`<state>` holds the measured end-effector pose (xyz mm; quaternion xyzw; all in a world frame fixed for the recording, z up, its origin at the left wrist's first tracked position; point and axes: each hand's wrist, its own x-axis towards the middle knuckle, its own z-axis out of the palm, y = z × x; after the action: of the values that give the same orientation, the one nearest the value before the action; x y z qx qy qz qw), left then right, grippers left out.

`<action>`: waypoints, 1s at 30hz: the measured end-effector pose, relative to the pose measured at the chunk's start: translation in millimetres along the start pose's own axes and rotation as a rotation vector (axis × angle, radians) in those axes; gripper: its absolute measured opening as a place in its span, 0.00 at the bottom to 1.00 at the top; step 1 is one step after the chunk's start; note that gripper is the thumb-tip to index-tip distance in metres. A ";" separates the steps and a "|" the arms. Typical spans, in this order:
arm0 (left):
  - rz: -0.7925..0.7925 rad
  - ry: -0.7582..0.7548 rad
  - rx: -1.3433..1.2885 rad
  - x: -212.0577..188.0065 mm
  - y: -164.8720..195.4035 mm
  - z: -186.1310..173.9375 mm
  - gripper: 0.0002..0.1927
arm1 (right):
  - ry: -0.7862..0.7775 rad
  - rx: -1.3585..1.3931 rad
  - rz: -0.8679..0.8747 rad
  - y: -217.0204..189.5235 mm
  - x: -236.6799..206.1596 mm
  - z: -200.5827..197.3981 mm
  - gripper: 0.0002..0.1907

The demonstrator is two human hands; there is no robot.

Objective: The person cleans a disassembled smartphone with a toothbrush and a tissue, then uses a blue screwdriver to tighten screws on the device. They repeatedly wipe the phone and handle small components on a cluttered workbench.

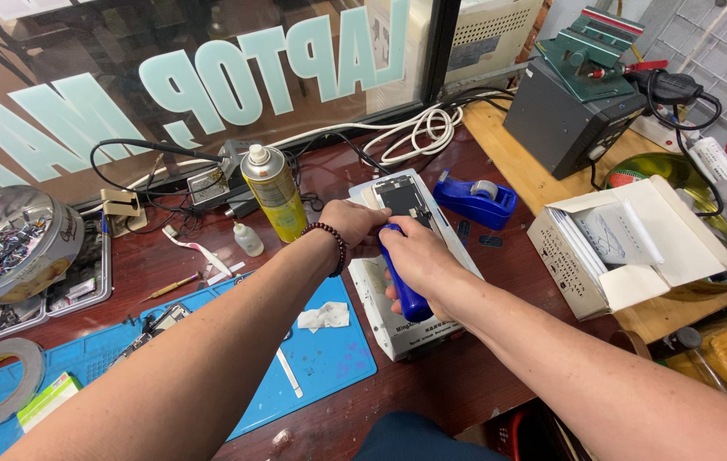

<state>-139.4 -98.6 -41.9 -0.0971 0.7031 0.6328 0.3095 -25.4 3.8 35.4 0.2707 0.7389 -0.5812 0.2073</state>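
**Both hands on the phone at the white heating plate**

From my head camera: a round metal tin (13, 243) at the left edge of the bench is full of small mixed parts, and it sits on a clear plastic tray (82, 286) holding more bits. On the right, an open white cardboard box (628, 248) holds folded papers and flat packets. A yellow spray can (274, 192) and a small white dropper bottle (249, 239) stand upright beside each other behind the blue work mat (329, 358).

My left hand (355, 224), a bead bracelet on the wrist, reaches forward with the forearm across the mat; its fingers are curled down and pressed onto the near edge of the opened phone (404, 198). The phone lies flat on the white heating plate (398, 320), just left of the blue tape dispenser (474, 201). My right hand (419, 256) is wrapped tight around a blue tool handle (406, 294), its far end meeting the phone's near edge.
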 end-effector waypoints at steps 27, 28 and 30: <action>0.002 0.022 0.001 7.6 0.8 1.3 0.12 | -0.001 0.014 -0.010 -2.9 1.0 0.7 0.26; 0.000 0.022 0.001 7.4 1.1 1.3 0.12 | -0.001 0.014 -0.012 -2.8 1.1 0.5 0.26; -0.003 0.020 -0.002 7.1 2.1 1.8 0.12 | 0.006 0.015 -0.007 -3.2 1.6 0.5 0.26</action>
<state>-145.6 -94.7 -44.1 -0.1049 0.7054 0.6321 0.3031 -28.6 3.0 36.7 0.2714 0.7361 -0.5866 0.2012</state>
